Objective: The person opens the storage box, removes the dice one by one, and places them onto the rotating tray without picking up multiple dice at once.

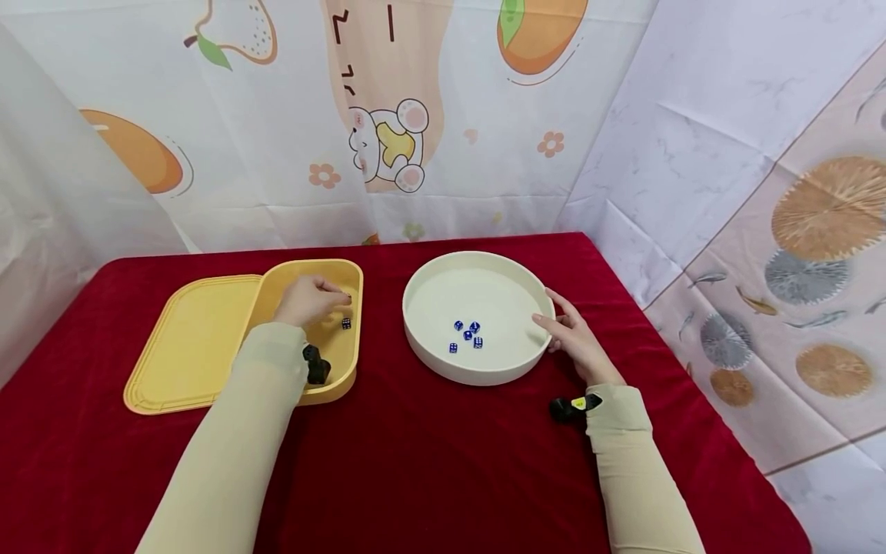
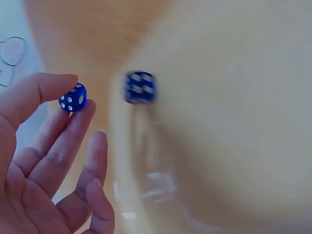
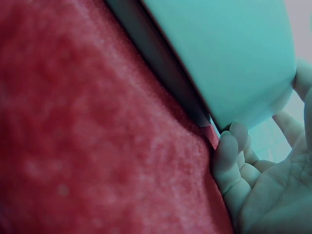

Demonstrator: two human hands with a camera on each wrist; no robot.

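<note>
Thumb and fingertips of my left hand (image 1: pixel 306 300) pinch a blue die with white dots (image 2: pixel 73 98), over the yellow box (image 1: pixel 338 392). A second blue die (image 1: pixel 346 323) is inside that box, near its right wall; the left wrist view shows it blurred. On the right stands a round white tray (image 1: pixel 450 286), with several blue dice (image 1: pixel 467 335) grouped on its floor. My right hand (image 1: pixel 580 340) grips the tray's right side, thumb over the rim and fingers against the outer wall. In the right wrist view, fingertips touch the tray's lower edge.
A yellow lid (image 1: pixel 187 342) lies flat on the left, against the box. Everything stands on a red cloth-covered table (image 1: pixel 429 462). A printed curtain (image 1: pixel 277 154) hangs behind the table's far edge, and another covering (image 1: pixel 747 254) rises on the right.
</note>
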